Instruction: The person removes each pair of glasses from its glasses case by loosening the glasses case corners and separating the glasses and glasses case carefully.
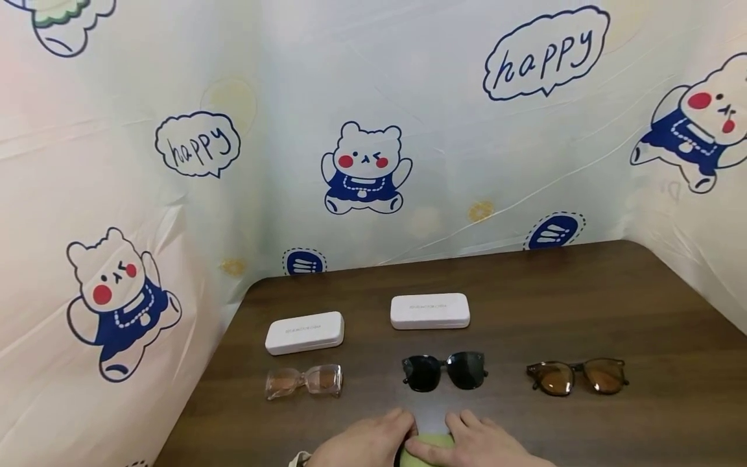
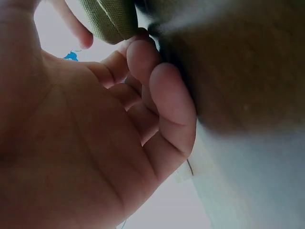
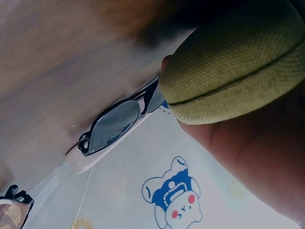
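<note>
At the near edge of the head view, both hands are on a green fabric case (image 1: 430, 447), mostly cut off by the frame. My left hand (image 1: 363, 442) holds its left side with bent fingers; in the left wrist view the fingertips touch the end of the case (image 2: 112, 21). My right hand (image 1: 483, 445) grips it from the right, thumb across the top. A seam runs along the rounded woven case (image 3: 233, 71) in the right wrist view, where the hand is largely hidden behind it. Just beyond the hands lie black sunglasses (image 1: 423, 374).
Clear-framed glasses (image 1: 303, 381) lie on the left of the brown table (image 1: 525, 292), amber-lensed glasses (image 1: 578, 377) on the right. Behind them are a left white case (image 1: 305, 333) and a second white case (image 1: 430, 311), both shut. A printed curtain (image 1: 280, 194) surrounds the table.
</note>
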Demonstrator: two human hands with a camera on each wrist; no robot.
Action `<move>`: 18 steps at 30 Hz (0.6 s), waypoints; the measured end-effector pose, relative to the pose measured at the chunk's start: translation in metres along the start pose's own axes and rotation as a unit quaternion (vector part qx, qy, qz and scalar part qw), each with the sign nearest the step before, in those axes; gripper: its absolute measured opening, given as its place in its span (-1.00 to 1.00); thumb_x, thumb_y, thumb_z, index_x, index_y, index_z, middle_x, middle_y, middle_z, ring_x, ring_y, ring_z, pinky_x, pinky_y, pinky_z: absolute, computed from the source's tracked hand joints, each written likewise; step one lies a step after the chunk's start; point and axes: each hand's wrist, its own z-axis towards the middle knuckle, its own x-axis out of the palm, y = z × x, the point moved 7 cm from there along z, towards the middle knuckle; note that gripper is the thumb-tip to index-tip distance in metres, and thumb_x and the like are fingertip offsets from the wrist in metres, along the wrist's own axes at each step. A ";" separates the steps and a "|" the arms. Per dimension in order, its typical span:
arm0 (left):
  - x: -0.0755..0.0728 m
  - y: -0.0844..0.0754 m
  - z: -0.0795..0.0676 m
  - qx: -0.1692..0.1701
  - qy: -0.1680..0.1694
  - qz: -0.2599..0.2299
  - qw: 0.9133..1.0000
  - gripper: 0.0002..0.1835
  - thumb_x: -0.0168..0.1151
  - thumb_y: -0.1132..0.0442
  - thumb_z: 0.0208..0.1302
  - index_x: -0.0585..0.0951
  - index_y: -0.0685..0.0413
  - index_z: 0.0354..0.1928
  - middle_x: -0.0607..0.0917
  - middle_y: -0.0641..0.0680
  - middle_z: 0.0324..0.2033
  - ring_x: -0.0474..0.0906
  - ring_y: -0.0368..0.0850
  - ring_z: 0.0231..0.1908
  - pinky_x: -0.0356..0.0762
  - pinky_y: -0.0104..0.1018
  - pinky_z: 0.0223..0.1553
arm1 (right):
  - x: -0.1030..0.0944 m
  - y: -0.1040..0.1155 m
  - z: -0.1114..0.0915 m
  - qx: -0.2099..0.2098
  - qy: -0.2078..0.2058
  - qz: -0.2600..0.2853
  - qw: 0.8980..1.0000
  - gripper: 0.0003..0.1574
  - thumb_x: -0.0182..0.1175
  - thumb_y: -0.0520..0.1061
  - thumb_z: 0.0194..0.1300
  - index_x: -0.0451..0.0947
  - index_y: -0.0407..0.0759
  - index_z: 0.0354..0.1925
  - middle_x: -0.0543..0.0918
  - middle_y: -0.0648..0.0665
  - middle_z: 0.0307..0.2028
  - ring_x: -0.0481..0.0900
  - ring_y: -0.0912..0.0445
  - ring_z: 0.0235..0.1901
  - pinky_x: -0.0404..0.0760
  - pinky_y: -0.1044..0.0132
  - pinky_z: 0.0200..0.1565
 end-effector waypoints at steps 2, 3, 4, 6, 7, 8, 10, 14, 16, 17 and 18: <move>0.002 0.000 -0.001 0.000 0.002 -0.001 1.000 -0.60 0.37 -0.14 0.28 0.48 -0.19 0.00 0.40 -0.29 -0.28 0.38 -0.42 -0.42 0.43 -0.46 -0.39 | 0.002 0.001 0.001 0.001 0.001 -0.002 1.000 -0.22 -0.05 0.51 0.41 0.17 0.48 0.51 0.49 -0.04 -0.13 0.40 0.16 -0.20 0.49 0.27 -0.38; 0.003 0.000 -0.001 -0.002 0.005 -0.001 1.000 -0.59 0.37 -0.13 0.29 0.47 -0.20 0.03 0.40 -0.28 -0.27 0.38 -0.41 -0.42 0.43 -0.45 -0.39 | 0.003 0.002 0.001 0.000 0.000 -0.002 1.000 -0.22 -0.04 0.51 0.41 0.17 0.48 0.51 0.48 -0.03 -0.15 0.38 0.17 -0.23 0.48 0.29 -0.39; 0.004 0.001 -0.002 -0.003 0.006 -0.001 1.000 -0.58 0.37 -0.13 0.29 0.47 -0.21 0.05 0.40 -0.28 -0.26 0.38 -0.40 -0.42 0.44 -0.44 -0.39 | 0.003 0.002 0.001 0.000 0.001 0.000 1.000 -0.21 -0.03 0.51 0.40 0.17 0.47 0.51 0.48 -0.02 -0.17 0.36 0.19 -0.25 0.46 0.30 -0.40; 0.005 0.001 -0.002 -0.007 0.006 0.003 1.000 -0.57 0.38 -0.13 0.28 0.46 -0.22 0.05 0.39 -0.27 -0.26 0.38 -0.38 -0.44 0.43 -0.43 -0.42 | 0.003 0.002 0.001 0.000 0.010 0.016 1.000 -0.21 -0.01 0.50 0.40 0.16 0.48 0.51 0.49 -0.02 -0.16 0.37 0.20 -0.25 0.47 0.30 -0.39; 0.005 0.000 -0.002 -0.006 0.003 0.007 1.000 -0.58 0.37 -0.14 0.28 0.46 -0.22 0.04 0.39 -0.27 -0.27 0.37 -0.38 -0.45 0.43 -0.43 -0.44 | 0.002 0.001 0.001 0.003 0.018 0.034 0.999 -0.21 0.01 0.49 0.39 0.16 0.49 0.51 0.48 -0.01 -0.17 0.36 0.20 -0.26 0.46 0.29 -0.39; 0.005 -0.001 -0.001 -0.006 0.000 0.011 1.000 -0.58 0.38 -0.14 0.27 0.46 -0.21 0.03 0.38 -0.26 -0.28 0.37 -0.38 -0.46 0.43 -0.44 -0.45 | 0.000 0.000 -0.001 0.010 0.027 0.053 0.998 -0.21 0.03 0.48 0.39 0.17 0.52 0.50 0.48 0.00 -0.15 0.37 0.20 -0.25 0.48 0.27 -0.38; 0.004 -0.001 0.000 -0.013 -0.001 0.002 1.000 -0.56 0.42 -0.15 0.23 0.46 -0.22 -0.01 0.38 -0.27 -0.29 0.38 -0.38 -0.46 0.43 -0.45 -0.43 | -0.005 -0.006 -0.007 0.034 0.044 0.093 0.994 -0.19 0.11 0.48 0.34 0.19 0.54 0.49 0.49 0.03 -0.11 0.41 0.19 -0.19 0.52 0.21 -0.32; 0.001 0.000 0.004 -0.026 -0.005 -0.018 0.999 -0.54 0.48 -0.17 0.15 0.47 -0.22 -0.08 0.41 -0.31 -0.31 0.41 -0.41 -0.44 0.44 -0.46 -0.39 | -0.019 -0.019 -0.020 0.076 0.049 0.122 0.988 -0.19 0.22 0.47 0.26 0.39 0.28 0.38 0.50 0.16 -0.06 0.45 0.20 -0.12 0.54 0.14 -0.20; 0.000 0.002 0.004 -0.030 -0.006 -0.038 0.999 -0.55 0.47 -0.18 0.15 0.47 -0.24 -0.09 0.45 -0.34 -0.35 0.42 -0.42 -0.44 0.44 -0.44 -0.39 | -0.025 -0.022 -0.023 0.075 0.043 0.130 0.988 -0.30 0.25 0.44 0.26 0.47 0.12 0.20 0.50 0.23 -0.11 0.45 0.25 -0.16 0.52 0.20 -0.19; 0.000 0.003 0.003 -0.030 -0.005 -0.055 0.998 -0.57 0.47 -0.17 0.16 0.47 -0.24 -0.09 0.47 -0.33 -0.37 0.42 -0.42 -0.45 0.44 -0.44 -0.40 | -0.028 -0.022 -0.022 0.068 0.042 0.128 0.989 -0.38 0.27 0.40 0.27 0.46 0.10 0.11 0.48 0.26 -0.16 0.43 0.28 -0.21 0.50 0.24 -0.21; 0.000 0.004 0.001 -0.029 -0.006 -0.075 0.997 -0.58 0.47 -0.15 0.17 0.48 -0.24 -0.08 0.48 -0.33 -0.39 0.42 -0.43 -0.45 0.44 -0.44 -0.40 | -0.031 -0.022 -0.021 0.061 0.042 0.133 0.988 -0.43 0.30 0.37 0.27 0.45 0.10 0.05 0.47 0.28 -0.20 0.41 0.30 -0.24 0.48 0.27 -0.23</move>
